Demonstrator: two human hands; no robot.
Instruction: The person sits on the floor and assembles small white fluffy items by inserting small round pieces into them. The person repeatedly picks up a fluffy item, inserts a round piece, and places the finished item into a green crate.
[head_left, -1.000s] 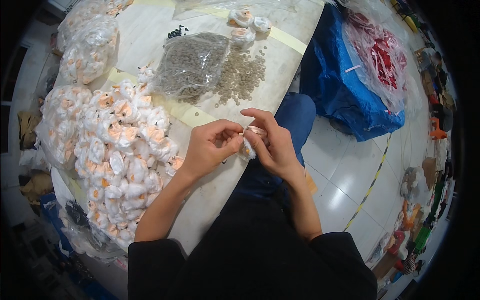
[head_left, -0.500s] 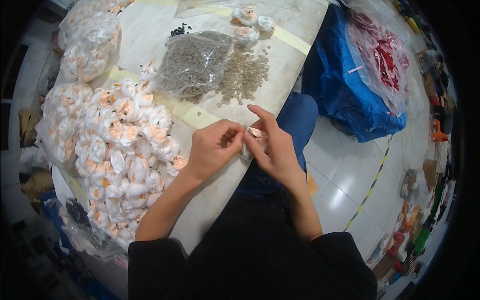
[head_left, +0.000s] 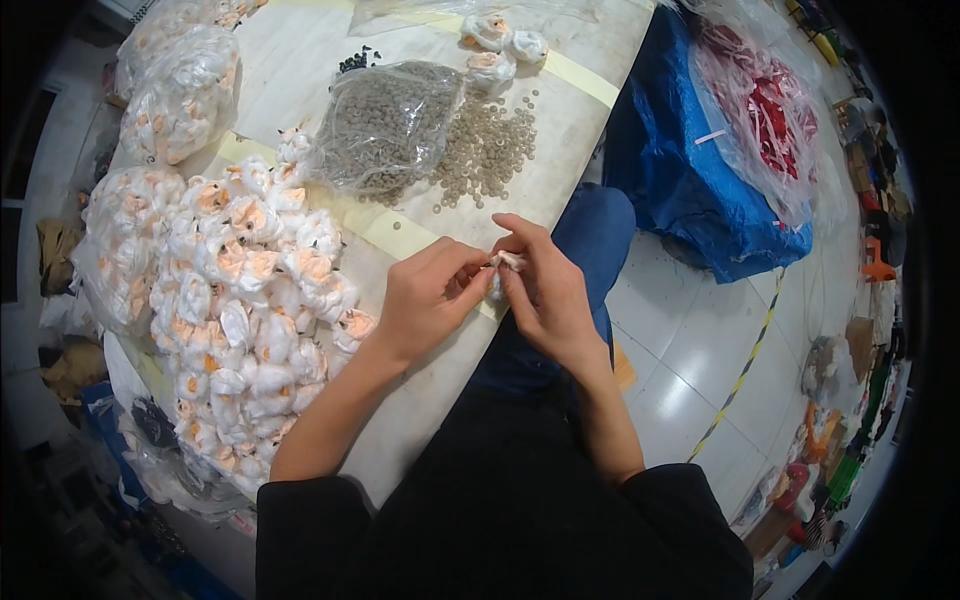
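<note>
Soft flower, light grip

The right hand holds a white-and-peach flower by the edge of the table; the left hand pinches narrowly beside it, its catch hidden. The bloom seems light and easily crushed, best held at its base

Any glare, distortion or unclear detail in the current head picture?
Head view: bright glare on the tiled floor, glints on the clear bag; head view: striped tape bows, rim goes black; head view: the white piece in the right hand is partly covered, its detail unclear.
</note>
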